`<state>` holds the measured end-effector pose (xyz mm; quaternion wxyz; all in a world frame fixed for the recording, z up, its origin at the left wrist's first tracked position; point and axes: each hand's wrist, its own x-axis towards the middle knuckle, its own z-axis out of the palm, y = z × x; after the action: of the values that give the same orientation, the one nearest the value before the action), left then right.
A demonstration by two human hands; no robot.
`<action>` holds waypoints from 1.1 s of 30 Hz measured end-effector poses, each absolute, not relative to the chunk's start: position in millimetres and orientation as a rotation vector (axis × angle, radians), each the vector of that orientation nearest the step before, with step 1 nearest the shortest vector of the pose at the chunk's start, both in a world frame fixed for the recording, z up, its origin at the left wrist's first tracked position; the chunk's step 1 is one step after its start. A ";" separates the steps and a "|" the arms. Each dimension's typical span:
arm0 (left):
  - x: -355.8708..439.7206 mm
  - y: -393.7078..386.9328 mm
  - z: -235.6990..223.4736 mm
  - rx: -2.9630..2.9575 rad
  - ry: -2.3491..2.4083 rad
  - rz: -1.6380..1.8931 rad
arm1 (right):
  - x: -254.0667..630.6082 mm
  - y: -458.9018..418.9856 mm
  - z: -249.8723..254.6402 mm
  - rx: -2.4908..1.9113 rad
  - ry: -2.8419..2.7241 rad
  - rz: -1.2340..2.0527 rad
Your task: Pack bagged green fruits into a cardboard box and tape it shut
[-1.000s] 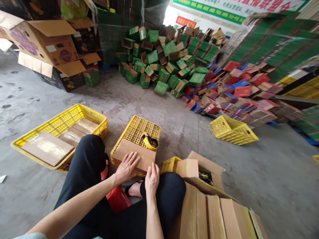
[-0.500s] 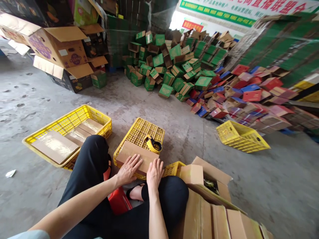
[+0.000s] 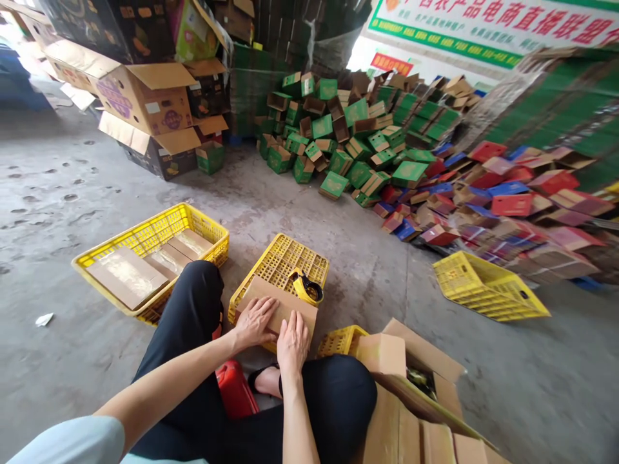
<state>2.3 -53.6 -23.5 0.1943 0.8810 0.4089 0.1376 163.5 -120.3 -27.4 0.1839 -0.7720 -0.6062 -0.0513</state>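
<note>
A big banner [image 3: 493, 26] at the top has red Chinese writing, and 农产品电商直播联盟 can be read on it. The words on its green strip are too small and blurry to read for sure. A little red sign [image 3: 391, 64] hangs lower, with writing too blurry to read. A big brown box [image 3: 145, 103] at the back left has purple writing that I cannot make out, and a black box [image 3: 167, 158] sits under it. Green boxes [image 3: 333, 183] and red and blue boxes [image 3: 511, 205] lie in messy heaps. Near the person, a closed cardboard box [image 3: 286, 300] sits on a yellow crate [image 3: 280, 254] turned upside down. The left hand [image 3: 255, 321] is open, palm down, with its fingers a little apart on top of the box. The right hand [image 3: 293, 343] is open too, with its fingers stretched out on the box top, close beside the left one. The hands press on the box and do not grip around it. A yellow and black tape tool [image 3: 306, 287] lies on the crate, just past the box. On the left, a long yellow basket [image 3: 200, 225] holds flat taped boxes [image 3: 128, 277]. On the right is an open box [image 3: 384, 354] with something dark inside.
</note>
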 end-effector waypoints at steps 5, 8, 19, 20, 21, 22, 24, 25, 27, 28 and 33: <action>-36.1 -41.6 -25.5 2.405 1.302 0.320 | 156.9 -122.0 -24.4 -2.214 -1.709 -0.111; -47.6 -40.5 -30.8 2.396 1.335 0.309 | 151.9 -119.7 -23.0 -2.226 -1.683 -0.118; -44.1 -51.1 -44.8 2.480 1.333 0.472 | 68.3 -78.2 -12.3 -2.126 -1.827 0.045; -45.4 -50.8 -43.1 2.495 1.334 0.459 | 63.7 -74.8 -10.5 -2.121 -1.846 0.071; -46.7 -50.5 -41.1 2.507 1.337 0.440 | 61.9 -72.6 -8.4 -2.118 -1.861 0.093; -47.9 -50.1 -38.9 2.516 1.342 0.417 | 62.9 -72.1 -6.2 -2.117 -1.876 0.111; -49.5 -49.6 -35.0 2.524 1.349 0.372 | 73.9 -76.4 -1.8 -2.123 -1.898 0.122; -49.9 -49.5 -33.5 2.523 1.349 0.353 | 83.5 -81.1 0.1 -2.130 -1.905 0.117; -49.8 -49.7 -31.8 2.511 1.346 0.324 | 109.8 -94.4 2.9 -2.197 -1.868 0.085; -49.4 -50.0 -31.5 2.501 1.348 0.314 | 125.3 -102.3 3.6 -2.249 -1.830 0.068; -47.2 -50.9 -33.2 2.457 1.353 0.317 | 192.8 -140.0 -0.9 -2.477 -1.634 0.047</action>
<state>-47.2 -50.9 -33.2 0.1590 0.8594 0.4732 0.1109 192.8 -140.0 -0.9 0.0866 -0.8315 -0.5485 0.0156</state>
